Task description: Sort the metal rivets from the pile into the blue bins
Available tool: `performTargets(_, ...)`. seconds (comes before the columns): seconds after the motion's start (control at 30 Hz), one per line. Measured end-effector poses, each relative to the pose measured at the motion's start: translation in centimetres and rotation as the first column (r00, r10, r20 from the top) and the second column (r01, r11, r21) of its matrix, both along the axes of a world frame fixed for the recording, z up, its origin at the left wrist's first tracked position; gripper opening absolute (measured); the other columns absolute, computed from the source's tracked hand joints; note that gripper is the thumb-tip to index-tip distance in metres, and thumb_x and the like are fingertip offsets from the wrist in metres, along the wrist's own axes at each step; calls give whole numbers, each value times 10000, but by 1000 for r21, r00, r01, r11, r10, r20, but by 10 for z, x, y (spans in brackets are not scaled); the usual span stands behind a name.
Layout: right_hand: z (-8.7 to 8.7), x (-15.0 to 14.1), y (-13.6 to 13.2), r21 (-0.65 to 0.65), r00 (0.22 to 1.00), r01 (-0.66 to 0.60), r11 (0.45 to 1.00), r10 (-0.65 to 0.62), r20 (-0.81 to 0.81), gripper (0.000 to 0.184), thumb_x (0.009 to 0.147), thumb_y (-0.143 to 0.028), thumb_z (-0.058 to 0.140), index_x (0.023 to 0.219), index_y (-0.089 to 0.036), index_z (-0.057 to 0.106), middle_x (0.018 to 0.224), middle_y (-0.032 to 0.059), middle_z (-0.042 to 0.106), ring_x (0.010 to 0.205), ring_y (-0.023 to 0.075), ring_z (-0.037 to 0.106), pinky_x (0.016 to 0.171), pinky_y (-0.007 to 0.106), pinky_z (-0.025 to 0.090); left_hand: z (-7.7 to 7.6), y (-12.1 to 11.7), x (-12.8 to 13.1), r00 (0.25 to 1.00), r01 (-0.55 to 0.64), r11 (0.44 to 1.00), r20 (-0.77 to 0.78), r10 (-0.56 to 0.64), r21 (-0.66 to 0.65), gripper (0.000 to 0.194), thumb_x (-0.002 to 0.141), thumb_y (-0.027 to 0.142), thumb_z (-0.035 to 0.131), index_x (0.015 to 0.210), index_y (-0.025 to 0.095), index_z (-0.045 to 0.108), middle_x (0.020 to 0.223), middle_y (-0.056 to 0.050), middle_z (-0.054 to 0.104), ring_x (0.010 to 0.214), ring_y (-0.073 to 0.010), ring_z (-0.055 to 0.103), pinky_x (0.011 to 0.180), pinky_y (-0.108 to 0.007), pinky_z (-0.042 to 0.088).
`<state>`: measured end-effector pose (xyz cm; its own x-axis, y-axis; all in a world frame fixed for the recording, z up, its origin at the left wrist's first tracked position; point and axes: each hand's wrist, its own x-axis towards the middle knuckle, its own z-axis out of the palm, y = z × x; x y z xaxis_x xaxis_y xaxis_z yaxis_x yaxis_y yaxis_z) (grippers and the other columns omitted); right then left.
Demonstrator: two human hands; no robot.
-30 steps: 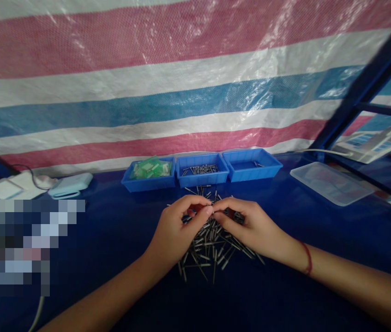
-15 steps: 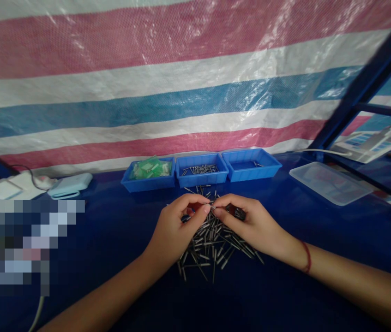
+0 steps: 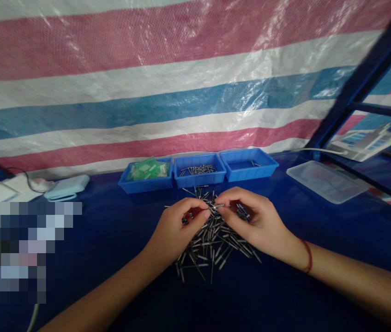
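One metal piece pinched between the left hand and the right hand

Head view of work at a dark blue table. The left hand pinches one end of the metal piece between thumb and forefinger; the right hand, with a red cord about its wrist, pinches the other end in the same manner. The fingertips of the two hands stand close together but apart. The piece is held above a loose pile of slim metal pins, which point in many directions. Dark shafts show within the curl of the right hand; whether they are held there or lie beneath cannot be told. Beyond the pile, in a row, stand the left tray, containing green packets, the middle tray, containing more pins, and the right tray, containing a few. A translucent lid lies to the right, a light blue case to the left
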<state>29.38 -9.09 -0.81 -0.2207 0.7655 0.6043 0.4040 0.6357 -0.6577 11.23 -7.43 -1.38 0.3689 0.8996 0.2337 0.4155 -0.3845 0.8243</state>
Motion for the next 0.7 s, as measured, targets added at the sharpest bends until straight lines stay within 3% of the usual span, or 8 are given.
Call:
performTargets(0.17,4,5,1,272,979,-70,960,14,203,79,808,-114,560,864,-156,598,785,45,651,735,141,589,677,297,478,3,0,0,999,28,1000,-40,-28,3,125,832,279,552,841,181,629,783,-3,649,719,-136,594,668,-256,454)
performTargets(0.27,8,13,10,367,948,-73,928,-50,313,35,808,-155,576,835,-167,595,761,45,648,713,158,576,672,318,465,7,2,-3,997,51,999,-52,-51,9,152,843,296,537,921,186,608,801,0,638,724,-133,589,673,-256,449)
performTargets(0.33,11,23,21,414,945,16,910,-149,291,34,824,-169,560,816,-175,592,756,42,645,711,156,577,687,313,461,10,5,-5,998,53,998,-44,-52,25,223,851,312,526,1038,196,567,818,4,628,727,-129,581,668,-252,447)
performTargets(0.4,12,39,37,451,918,197,870,-325,226,76,851,-195,530,813,-174,593,770,51,644,720,159,579,706,310,455,13,8,-9,998,35,998,-48,-33,49,275,862,328,506,1105,201,535,812,8,614,699,-120,566,647,-245,443)
performTargets(0.5,8,67,64,491,750,415,766,-594,292,174,876,-280,493,843,-167,621,760,72,643,734,200,574,713,339,439,17,15,-15,994,5,997,-110,4,81,248,873,335,479,1053,192,572,773,9,608,658,-114,547,617,-239,430)
performTargets(0.6,-1,88,82,486,600,461,743,-664,446,246,864,-345,499,873,-147,645,823,107,667,759,244,578,720,373,427,15,24,-24,977,-6,992,-209,33,128,233,874,332,470,983,185,614,751,3,623,642,-119,548,603,-242,420)
performTargets(0.7,-6,91,82,466,597,458,757,-650,470,255,862,-344,488,899,-148,645,854,111,671,775,251,580,719,374,423,8,36,-33,948,26,982,-317,35,185,237,867,303,464,963,171,635,822,-23,650,674,-129,566,638,-256,427)
